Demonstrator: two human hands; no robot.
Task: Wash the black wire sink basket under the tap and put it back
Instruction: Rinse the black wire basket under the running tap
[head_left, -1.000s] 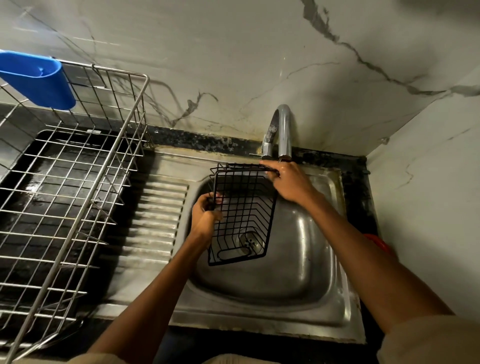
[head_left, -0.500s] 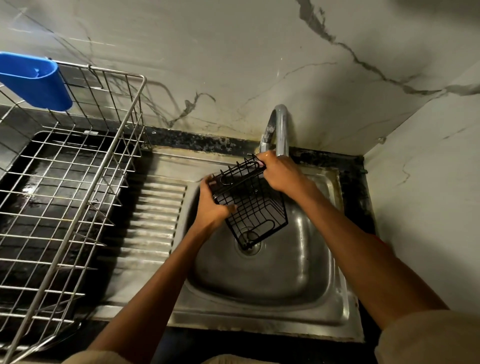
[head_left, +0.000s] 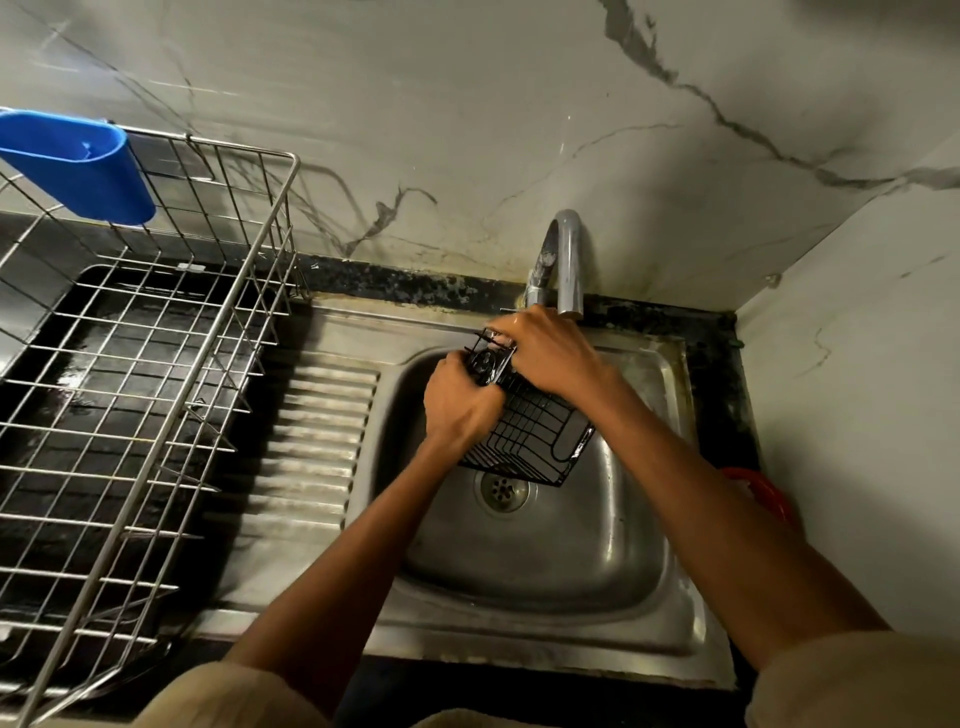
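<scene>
Both hands hold the black wire sink basket (head_left: 530, 431) over the bowl of the stainless steel sink (head_left: 545, 561). The left hand (head_left: 460, 402) grips the basket's upper left end, fingers curled round the wires there. The right hand (head_left: 548, 353) lies across the top of the same end, close against the left, its fingers curled over the rim wires. The basket hangs tilted, its lower end pointing down and right from the hands, clear of the sink floor and just above the round metal drain (head_left: 503, 491). The curved chrome tap (head_left: 563, 260) stands directly beyond the right hand, its spout mouth just above the knuckles; whether water is running cannot be told. To the left of the left hand lies the ribbed steel draining board (head_left: 311, 441), and further left a silver wire dish rack (head_left: 145, 389) carrying a blue plastic holder (head_left: 78, 166) on its far edge. A red object (head_left: 758, 488) shows beside the right forearm, partly hidden.
</scene>
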